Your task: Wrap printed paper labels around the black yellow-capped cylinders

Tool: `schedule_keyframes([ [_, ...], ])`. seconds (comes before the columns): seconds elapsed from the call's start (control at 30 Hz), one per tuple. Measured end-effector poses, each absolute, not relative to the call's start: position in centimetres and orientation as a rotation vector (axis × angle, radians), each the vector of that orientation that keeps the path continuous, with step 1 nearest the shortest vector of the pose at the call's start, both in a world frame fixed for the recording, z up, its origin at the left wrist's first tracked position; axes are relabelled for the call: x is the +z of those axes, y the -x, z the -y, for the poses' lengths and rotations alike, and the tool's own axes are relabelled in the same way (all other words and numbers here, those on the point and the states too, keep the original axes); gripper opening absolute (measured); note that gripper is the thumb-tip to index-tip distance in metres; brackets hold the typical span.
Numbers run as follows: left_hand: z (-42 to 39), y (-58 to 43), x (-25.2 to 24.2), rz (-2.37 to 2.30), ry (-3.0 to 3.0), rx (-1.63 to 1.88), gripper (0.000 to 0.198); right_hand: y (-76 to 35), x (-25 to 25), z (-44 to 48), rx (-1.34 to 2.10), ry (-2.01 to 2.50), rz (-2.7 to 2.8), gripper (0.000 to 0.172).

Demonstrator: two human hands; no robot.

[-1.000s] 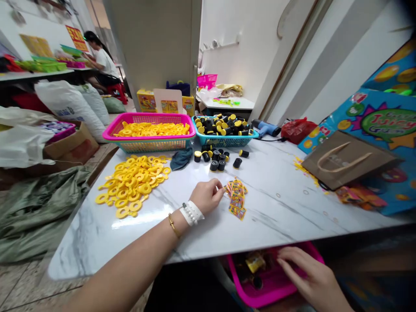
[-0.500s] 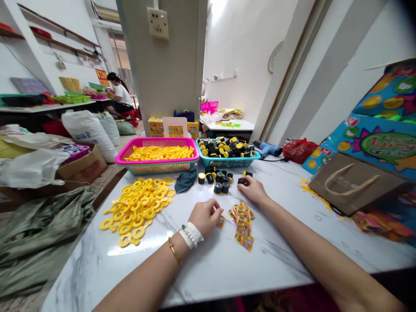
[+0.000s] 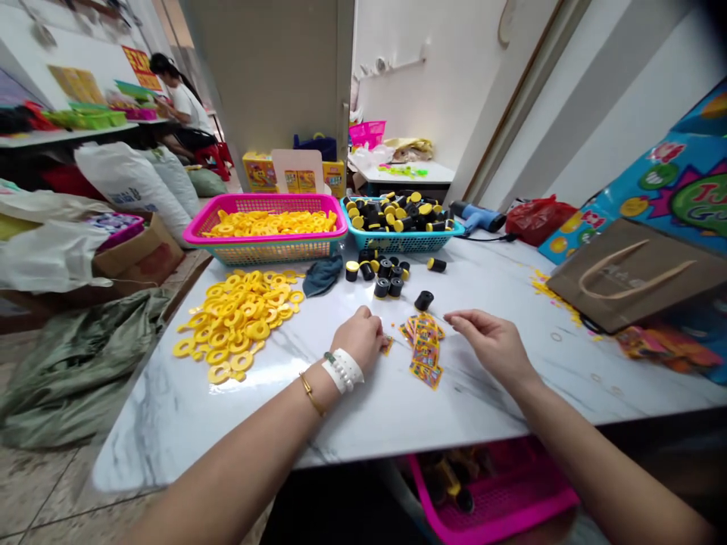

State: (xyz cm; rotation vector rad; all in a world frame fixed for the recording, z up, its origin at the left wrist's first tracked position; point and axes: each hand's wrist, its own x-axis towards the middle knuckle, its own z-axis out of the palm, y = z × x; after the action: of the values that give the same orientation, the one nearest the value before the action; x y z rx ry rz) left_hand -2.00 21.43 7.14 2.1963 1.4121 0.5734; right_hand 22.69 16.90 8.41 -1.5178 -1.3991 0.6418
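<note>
My left hand (image 3: 359, 337) rests on the table with its fingers closed on a small printed sticker (image 3: 388, 346), mostly hidden under the fingertips. To its right lies a loose pile of colourful stickers (image 3: 425, 351). My right hand (image 3: 493, 342) hovers just right of that pile, thumb and forefinger pinched; anything between the tips is too small to make out. A black cylinder (image 3: 423, 300) sits alone behind the stickers, apart from both hands. Farther back several black cylinders with some yellow ends (image 3: 389, 278) stand in a cluster, and one more (image 3: 436, 264) lies to the right.
Yellow ring-shaped pieces (image 3: 244, 318) are heaped at left beside a dark cloth (image 3: 322, 275). Behind stand a pink basket (image 3: 266, 200) of yellow pieces and a blue basket (image 3: 400, 241) of cylinders. A blue heat gun (image 3: 480, 217) and brown paper bag (image 3: 633, 276) are at right.
My right hand has let go of the black cylinder and drawn back toward me and right, beside the stickers. My left hand stays at its sticker. The view has tilted down.
</note>
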Motion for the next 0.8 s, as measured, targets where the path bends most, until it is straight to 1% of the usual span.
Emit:
schedule_keyframes([
  [0.07, -21.6, 2.1, 7.2, -1.350, -2.080, 0.733, 0.010, -21.1, 9.4, -16.0, 0.674, 1.451, 1.406, 0.033],
  [0.17, -21.9, 2.2, 7.6, -1.171, -1.759, 0.933, 0.011, -18.2, 10.7, -16.3, 0.903, 1.349, 1.411, 0.033],
  [0.27, -22.0, 2.4, 8.1, -0.926, -1.516, 0.954, 0.020, -15.7, 11.4, -18.2, 1.212, 1.331, 1.497, 0.028],
  [0.33, -22.2, 2.7, 8.3, -0.848, -1.389, 0.994, 0.030, -14.6, 11.3, -19.6, 1.336, 1.303, 1.508, 0.024],
  [0.4, -22.7, 3.1, 8.3, -0.880, -1.258, 1.023, 0.041, -14.1, 10.6, -20.6, 1.340, 1.291, 1.435, 0.023],
  [0.47, -23.3, 3.6, 8.0, -0.944, -1.182, 0.962, 0.048, -14.0, 9.7, -21.0, 1.289, 1.333, 1.351, 0.025],
  [0.57, -24.2, 4.1, 7.2, -0.977, -1.124, 0.854, 0.051, -14.2, 8.6, -20.8, 1.219, 1.383, 1.329, 0.028],
  [0.7, -24.7, 4.1, 7.0, -0.863, -0.960, 0.922, 0.057, -13.9, 8.8, -20.4, 1.089, 1.350, 1.349, 0.030],
  [0.8, -24.4, 4.1, 7.6, -0.763, -1.161, 0.905, 0.054, -13.2, 9.7, -20.5, 1.061, 1.357, 1.425, 0.030],
])
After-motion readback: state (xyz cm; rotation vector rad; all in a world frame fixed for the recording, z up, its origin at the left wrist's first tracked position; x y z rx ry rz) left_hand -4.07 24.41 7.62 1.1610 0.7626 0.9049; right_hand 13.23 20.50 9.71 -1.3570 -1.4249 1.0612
